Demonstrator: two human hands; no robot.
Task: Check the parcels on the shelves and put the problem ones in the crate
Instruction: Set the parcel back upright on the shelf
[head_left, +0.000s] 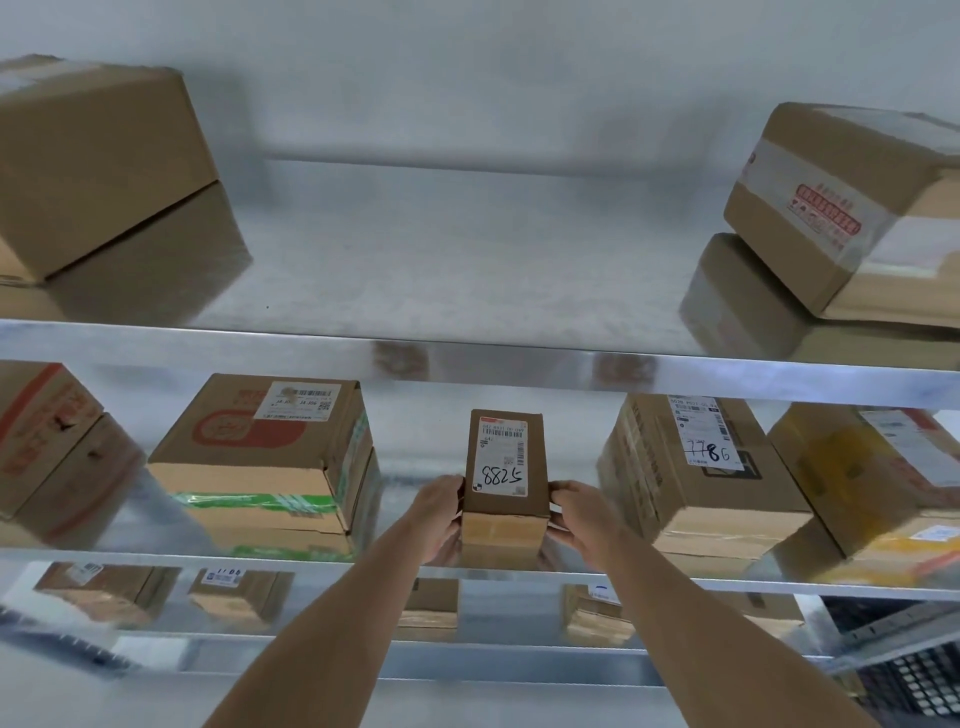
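A small brown parcel (505, 486) stands on the middle shelf (156, 558), its white label marked 8825 facing up. My left hand (439, 519) grips its left side and my right hand (582, 519) grips its right side, fingers curled round the front corners. A dark crate (914, 670) shows at the lower right, partly cut off by the frame edge.
On the middle shelf stand a box with green tape (270, 457) to the left and a labelled box marked 7786 (696, 467) to the right. The top shelf (467, 338) holds large boxes at the far left (98, 166) and far right (852, 208). Several small parcels sit on the lower shelf.
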